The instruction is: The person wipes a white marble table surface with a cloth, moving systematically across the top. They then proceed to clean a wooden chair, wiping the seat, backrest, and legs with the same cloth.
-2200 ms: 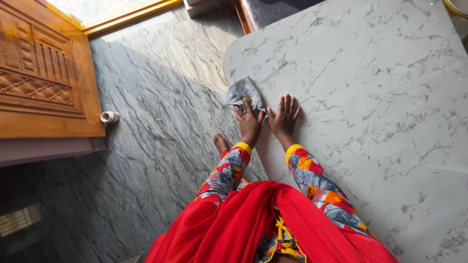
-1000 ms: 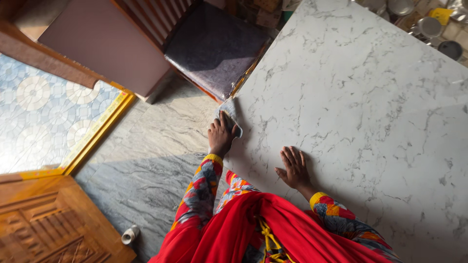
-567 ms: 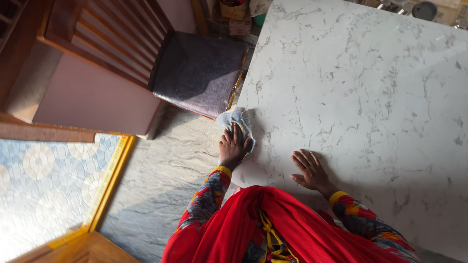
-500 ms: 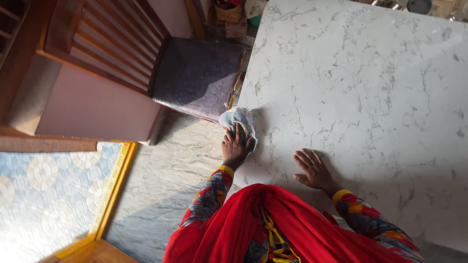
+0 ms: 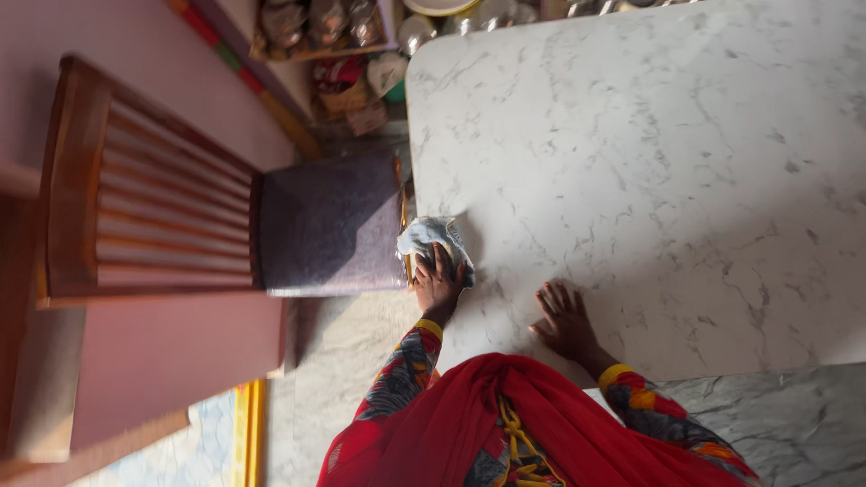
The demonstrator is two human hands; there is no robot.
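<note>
The marble table (image 5: 649, 162) runs off the right edge, while cluttered items (image 5: 334, 36) along the top edge are too blurred to identify.

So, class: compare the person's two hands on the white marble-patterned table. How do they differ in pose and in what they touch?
The left hand presses a crumpled grey cloth at the edge of the white marble-patterned table; the right hand holds nothing and lies flat on bare tabletop. The left hand is beside the wooden chair; the right hand is further in. Both rest palm down on the table.
</note>
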